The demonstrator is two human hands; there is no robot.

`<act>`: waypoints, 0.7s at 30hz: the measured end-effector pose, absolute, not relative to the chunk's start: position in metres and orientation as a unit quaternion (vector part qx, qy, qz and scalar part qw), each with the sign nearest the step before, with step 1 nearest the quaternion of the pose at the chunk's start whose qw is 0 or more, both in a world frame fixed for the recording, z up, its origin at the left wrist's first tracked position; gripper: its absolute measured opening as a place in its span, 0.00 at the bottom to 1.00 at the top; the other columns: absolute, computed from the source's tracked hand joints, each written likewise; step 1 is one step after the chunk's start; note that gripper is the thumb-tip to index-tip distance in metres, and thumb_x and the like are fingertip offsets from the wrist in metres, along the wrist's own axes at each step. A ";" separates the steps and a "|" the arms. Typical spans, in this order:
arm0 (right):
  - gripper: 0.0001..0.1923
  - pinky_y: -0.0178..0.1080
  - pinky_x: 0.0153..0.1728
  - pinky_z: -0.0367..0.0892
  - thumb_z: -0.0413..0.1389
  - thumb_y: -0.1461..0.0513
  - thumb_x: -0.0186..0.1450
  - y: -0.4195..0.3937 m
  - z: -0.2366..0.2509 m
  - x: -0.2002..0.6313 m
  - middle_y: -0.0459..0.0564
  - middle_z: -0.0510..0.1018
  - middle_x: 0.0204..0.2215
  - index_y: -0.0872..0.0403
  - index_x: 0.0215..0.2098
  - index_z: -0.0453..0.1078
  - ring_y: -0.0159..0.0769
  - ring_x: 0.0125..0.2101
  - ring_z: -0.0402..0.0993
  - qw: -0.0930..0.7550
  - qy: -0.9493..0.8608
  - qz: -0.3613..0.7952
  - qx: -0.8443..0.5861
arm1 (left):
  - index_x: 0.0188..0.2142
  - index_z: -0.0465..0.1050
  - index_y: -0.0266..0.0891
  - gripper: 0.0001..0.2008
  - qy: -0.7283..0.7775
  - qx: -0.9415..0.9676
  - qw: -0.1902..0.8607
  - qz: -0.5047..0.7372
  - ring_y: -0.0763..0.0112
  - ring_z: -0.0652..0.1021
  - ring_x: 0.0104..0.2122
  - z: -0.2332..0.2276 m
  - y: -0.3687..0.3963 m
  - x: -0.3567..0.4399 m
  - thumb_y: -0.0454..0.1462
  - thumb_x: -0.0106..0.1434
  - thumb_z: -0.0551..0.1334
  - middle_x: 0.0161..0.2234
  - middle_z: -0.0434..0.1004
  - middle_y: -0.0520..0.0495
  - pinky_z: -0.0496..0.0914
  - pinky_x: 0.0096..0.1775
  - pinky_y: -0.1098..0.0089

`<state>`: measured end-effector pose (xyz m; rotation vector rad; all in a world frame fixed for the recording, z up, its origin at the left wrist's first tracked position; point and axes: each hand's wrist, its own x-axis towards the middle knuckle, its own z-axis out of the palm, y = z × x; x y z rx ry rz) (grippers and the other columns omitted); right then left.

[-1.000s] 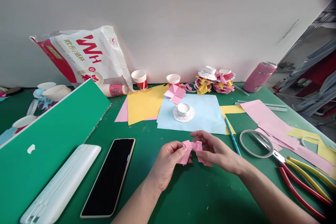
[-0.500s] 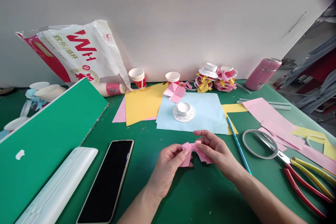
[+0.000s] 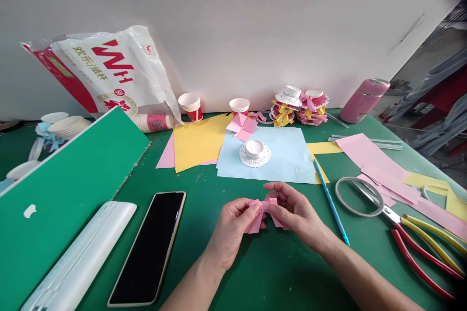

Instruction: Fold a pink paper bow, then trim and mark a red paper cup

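Observation:
A small folded pink paper bow (image 3: 260, 215) is pinched between both hands just above the green table (image 3: 277, 272). My left hand (image 3: 231, 228) grips its left half with thumb and fingers. My right hand (image 3: 296, 214) grips the middle and right half, fingers curled over the top. Behind the hands a white fringed paper cup piece (image 3: 255, 153) sits on a light blue sheet (image 3: 288, 155).
A black phone (image 3: 151, 245) and a white case (image 3: 78, 257) lie left, beside a green board (image 3: 62, 189). Right are a blue pencil (image 3: 331, 201), tape ring (image 3: 355, 197), red and yellow scissors (image 3: 423, 243), pink paper strips (image 3: 368, 153). Paper cups (image 3: 190, 106), finished decorations (image 3: 299, 107), a pink bottle (image 3: 363, 101) line the wall.
My hands have drawn closer together on the pink bow, the right fingers closing over its middle. The view has shifted slightly.

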<state>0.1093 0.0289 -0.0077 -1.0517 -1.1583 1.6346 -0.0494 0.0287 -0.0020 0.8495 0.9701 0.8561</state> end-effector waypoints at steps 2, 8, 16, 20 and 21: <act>0.16 0.28 0.16 0.55 0.56 0.58 0.62 0.029 -0.010 0.107 0.43 0.68 0.28 0.53 0.46 0.61 0.22 0.19 0.61 0.432 -0.478 0.642 -0.415 | 0.31 0.75 0.34 0.10 0.437 0.387 0.715 0.384 0.73 0.72 0.29 -0.002 0.029 -0.049 0.41 0.58 0.62 0.29 0.75 0.48 0.67 0.34 0.69; 0.12 0.27 0.16 0.53 0.54 0.60 0.63 0.030 -0.013 0.104 0.39 0.64 0.24 0.54 0.44 0.62 0.20 0.17 0.58 0.452 -0.486 0.617 -0.422 | 0.32 0.75 0.35 0.11 0.438 0.383 0.720 0.379 0.71 0.73 0.30 -0.004 0.028 -0.049 0.41 0.59 0.61 0.30 0.75 0.47 0.68 0.35 0.67; 0.17 0.26 0.14 0.52 0.56 0.56 0.61 0.029 -0.008 0.105 0.41 0.64 0.25 0.55 0.45 0.62 0.20 0.17 0.54 0.438 -0.455 0.649 -0.424 | 0.28 0.75 0.36 0.06 0.434 0.317 0.736 0.411 0.76 0.70 0.29 -0.006 0.029 -0.049 0.38 0.56 0.64 0.27 0.74 0.51 0.64 0.33 0.75; 0.17 0.25 0.14 0.52 0.57 0.56 0.61 0.028 -0.007 0.106 0.41 0.64 0.26 0.55 0.45 0.62 0.21 0.18 0.54 0.436 -0.452 0.658 -0.416 | 0.27 0.76 0.36 0.06 0.415 0.291 0.756 0.414 0.77 0.70 0.28 -0.006 0.030 -0.050 0.37 0.55 0.65 0.26 0.73 0.51 0.64 0.33 0.75; 0.17 0.26 0.14 0.53 0.57 0.56 0.61 0.028 -0.006 0.106 0.42 0.65 0.26 0.55 0.45 0.62 0.21 0.18 0.55 0.435 -0.453 0.660 -0.413 | 0.26 0.76 0.35 0.06 0.414 0.289 0.757 0.415 0.77 0.69 0.28 -0.006 0.030 -0.051 0.37 0.55 0.65 0.25 0.73 0.51 0.64 0.32 0.75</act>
